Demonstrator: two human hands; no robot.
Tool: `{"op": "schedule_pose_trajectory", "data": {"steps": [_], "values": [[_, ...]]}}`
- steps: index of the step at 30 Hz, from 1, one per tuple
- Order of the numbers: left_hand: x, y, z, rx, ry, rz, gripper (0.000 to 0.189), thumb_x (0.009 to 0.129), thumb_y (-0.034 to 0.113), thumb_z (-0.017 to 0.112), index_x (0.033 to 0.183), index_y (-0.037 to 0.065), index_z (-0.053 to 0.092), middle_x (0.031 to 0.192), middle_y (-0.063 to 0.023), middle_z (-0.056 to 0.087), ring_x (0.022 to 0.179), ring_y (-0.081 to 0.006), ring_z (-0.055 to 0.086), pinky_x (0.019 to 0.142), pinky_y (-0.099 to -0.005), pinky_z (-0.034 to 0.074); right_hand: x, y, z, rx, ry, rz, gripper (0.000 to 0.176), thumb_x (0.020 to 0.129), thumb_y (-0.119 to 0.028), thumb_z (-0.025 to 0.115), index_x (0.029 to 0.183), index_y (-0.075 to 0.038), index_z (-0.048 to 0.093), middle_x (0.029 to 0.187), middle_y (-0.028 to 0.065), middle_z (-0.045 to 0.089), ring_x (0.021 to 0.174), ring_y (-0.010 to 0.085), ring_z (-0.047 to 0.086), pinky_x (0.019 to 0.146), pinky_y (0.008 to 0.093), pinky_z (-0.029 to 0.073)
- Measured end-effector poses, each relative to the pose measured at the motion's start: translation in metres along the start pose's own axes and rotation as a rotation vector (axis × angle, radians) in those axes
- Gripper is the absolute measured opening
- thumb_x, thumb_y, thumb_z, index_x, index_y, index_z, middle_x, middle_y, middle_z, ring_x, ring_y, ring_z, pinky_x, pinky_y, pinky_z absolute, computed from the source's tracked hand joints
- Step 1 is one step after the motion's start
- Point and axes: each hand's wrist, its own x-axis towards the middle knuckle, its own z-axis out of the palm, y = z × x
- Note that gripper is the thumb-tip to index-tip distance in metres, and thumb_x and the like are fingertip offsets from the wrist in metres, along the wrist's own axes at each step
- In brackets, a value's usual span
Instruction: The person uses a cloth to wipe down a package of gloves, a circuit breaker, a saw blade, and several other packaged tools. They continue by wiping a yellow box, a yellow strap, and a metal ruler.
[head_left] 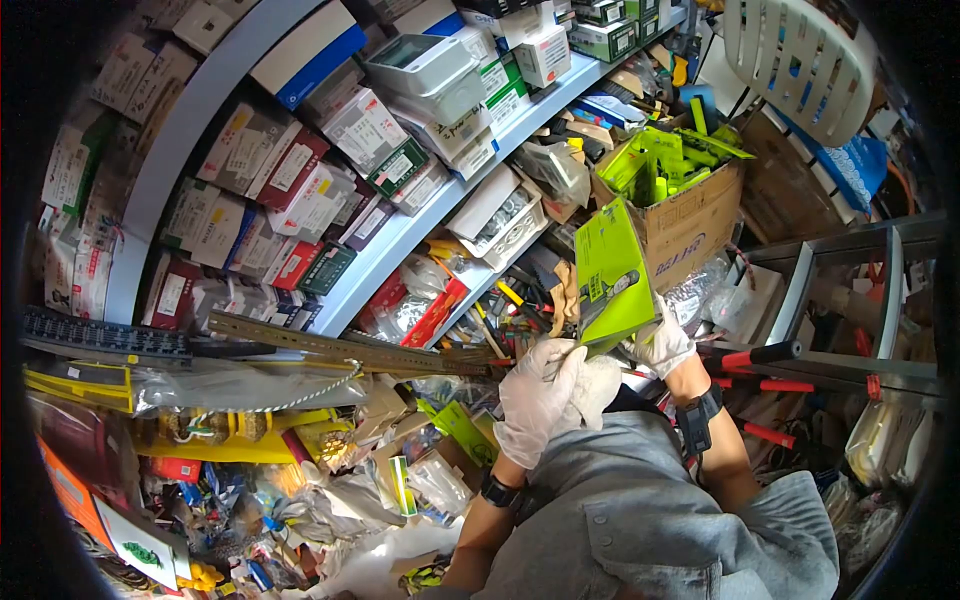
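A flat bright-green box [612, 275] with a printed picture on its front stands tilted up before me. At its lower right edge my gloved right hand [662, 343] is closed on it, the fingers partly hidden behind the box. My gloved left hand [540, 402] is closed on a crumpled white cloth [592, 392], its fingertips right at the box's lower left corner. Just behind the green box is an open cardboard box [692, 232], full of bright-green packages [672, 165].
Shelves [400, 265] of small boxes fill the left and back. A metal ladder [845, 290] lies across the right side, near a white plastic chair [800, 65]. Loose tools and packages cover the floor at the lower left, beside a yellow tray [230, 448].
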Motion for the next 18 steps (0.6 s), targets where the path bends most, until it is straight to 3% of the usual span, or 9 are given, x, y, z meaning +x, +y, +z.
{"op": "schedule_pose_trajectory", "data": {"steps": [3,5,6,8,11,12,14,17,18], "values": [[0.000,0.000,0.001,-0.015,0.001,-0.004,0.013,0.087,0.007,0.071,0.098,0.001,0.068,0.088,-0.0038,0.072,0.080,-0.0060,0.066,0.071,-0.0214,0.052,0.006,0.000,-0.010,0.025,0.044,0.025,0.043,0.102,-0.032,0.039,0.132,-0.002,0.047,0.122,0.0196,0.060,0.107,0.0322,0.063,0.091,0.0469,0.054],[0.000,-0.001,0.000,-0.043,0.005,-0.001,0.013,0.088,0.007,0.070,0.098,0.000,0.068,0.088,-0.0032,0.072,0.079,-0.0054,0.065,0.071,-0.0210,0.051,0.033,0.005,-0.051,0.337,-0.332,0.193,0.043,0.102,-0.033,0.039,0.132,-0.003,0.047,0.120,0.0186,0.062,0.098,0.0297,0.067,0.078,0.0401,0.060],[0.000,-0.001,0.000,-0.042,0.006,-0.001,0.013,0.088,0.007,0.070,0.098,0.000,0.068,0.088,-0.0032,0.072,0.079,-0.0054,0.065,0.071,-0.0210,0.051,0.023,0.003,-0.036,0.337,-0.332,0.193,0.043,0.102,-0.033,0.039,0.132,-0.003,0.047,0.120,0.0186,0.062,0.098,0.0297,0.067,0.078,0.0401,0.060],[-0.001,0.000,-0.002,-0.037,-0.010,-0.039,0.015,0.088,0.016,0.070,0.098,0.005,0.067,0.087,-0.0100,0.071,0.075,-0.0168,0.069,0.069,-0.0286,0.052,-0.006,-0.005,0.006,0.117,-0.046,0.088,0.034,0.100,-0.030,0.046,0.121,-0.004,0.053,0.104,0.0140,0.067,0.080,0.0231,0.070,0.061,0.0298,0.060],[-0.002,-0.019,0.001,-0.023,-0.010,-0.003,0.016,0.090,0.018,0.067,0.100,0.005,0.067,0.087,-0.0115,0.070,0.077,-0.0203,0.070,0.069,-0.0304,0.053,0.037,0.005,-0.056,0.110,-0.060,0.102,0.021,0.093,-0.023,0.060,0.108,-0.008,0.060,0.086,0.0027,0.068,0.066,0.0123,0.067,0.050,0.0202,0.056],[-0.001,-0.018,0.000,-0.022,-0.010,-0.003,0.016,0.090,0.018,0.067,0.100,0.005,0.067,0.087,-0.0115,0.070,0.077,-0.0203,0.070,0.069,-0.0304,0.053,0.035,0.004,-0.053,0.110,-0.060,0.102,0.021,0.093,-0.023,0.060,0.108,-0.008,0.060,0.086,0.0027,0.068,0.066,0.0123,0.067,0.050,0.0202,0.056],[0.001,-0.013,-0.002,0.195,-0.026,0.023,0.013,0.090,0.010,0.066,0.099,0.001,0.068,0.089,-0.0042,0.071,0.077,-0.0075,0.064,0.072,-0.0228,0.051,0.027,0.001,-0.045,0.182,-0.075,0.034,0.018,0.092,-0.021,0.063,0.101,-0.006,0.059,0.073,0.0002,0.062,0.058,0.0085,0.061,0.050,0.0180,0.053],[0.000,-0.005,-0.006,0.136,-0.117,-0.048,0.015,0.091,0.013,0.065,0.102,0.004,0.069,0.090,-0.0062,0.072,0.078,-0.0092,0.065,0.072,-0.0233,0.051,0.017,-0.002,-0.034,-0.037,0.037,-0.111,0.018,0.091,-0.019,0.065,0.102,-0.005,0.058,0.068,-0.0020,0.056,0.052,0.0068,0.054,0.047,0.0172,0.048],[0.001,-0.008,-0.008,0.136,-0.118,-0.045,0.015,0.091,0.013,0.065,0.102,0.004,0.069,0.090,-0.0062,0.072,0.078,-0.0092,0.065,0.072,-0.0233,0.051,0.018,-0.002,-0.030,-0.157,0.041,-0.228,0.015,0.093,-0.017,0.062,0.101,-0.005,0.055,0.070,-0.0001,0.055,0.054,0.0102,0.052,0.046,0.0234,0.043]]}}
